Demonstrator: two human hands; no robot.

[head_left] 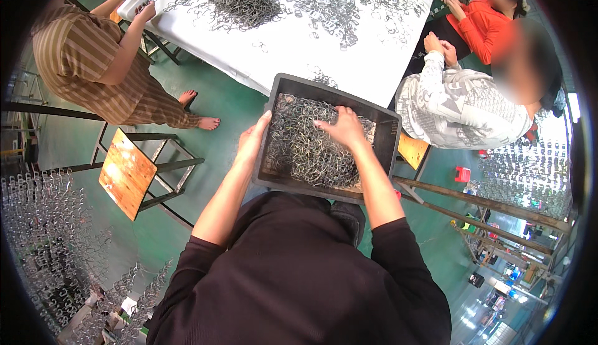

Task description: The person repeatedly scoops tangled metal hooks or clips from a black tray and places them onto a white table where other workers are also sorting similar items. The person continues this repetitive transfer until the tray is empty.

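A black rectangular plastic bin (387, 134) is held in front of my body, close to the near edge of a white-covered table (249, 65). Heaped inside it is a tangle of small bent metal pieces (317, 158), silvery and grey, like rings or buckles. My left hand (253, 138) grips the bin's left wall, with the thumb over the rim. On top of the heap lies my right hand (342, 127), its fingers spread and the thumb apart. Whether it pinches any piece cannot be made out.
A dark mound of metal pieces (243, 4) and many scattered ones cover the table. A person in striped clothes (93, 65) stands left; two people sit right. A wooden stool (128, 174) stands left. Hanging metal parts (50, 226) fill the lower left.
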